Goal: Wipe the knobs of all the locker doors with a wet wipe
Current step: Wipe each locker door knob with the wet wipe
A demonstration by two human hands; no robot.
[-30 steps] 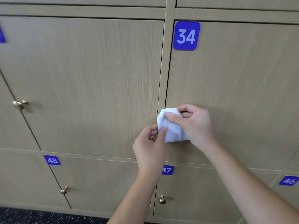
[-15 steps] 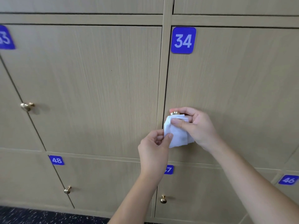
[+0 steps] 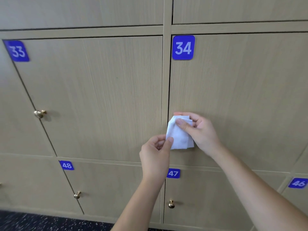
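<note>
A white wet wipe [image 3: 179, 134] covers the knob of locker door 34 [image 3: 241, 90]; the knob itself is hidden under it. My right hand [image 3: 199, 130] wraps the wipe's upper part round the knob with thumb and fingers. My left hand [image 3: 155, 153] pinches the wipe's lower left corner. Brass knobs show on door 33 [image 3: 39, 113], door 48 [image 3: 77, 195] and door 47 [image 3: 171, 204].
Beige wood-grain locker doors fill the view, with blue number plates 33 [image 3: 16, 51], 34 [image 3: 183, 47], 48 [image 3: 66, 165], 47 [image 3: 173, 173] and 46 [image 3: 298, 183]. A dark speckled floor [image 3: 33, 222] runs along the bottom left.
The view has tilted down and to the right, bringing plate 33 in. Half a second ago the top of knob 34 showed above the wipe; now the wipe covers it.
</note>
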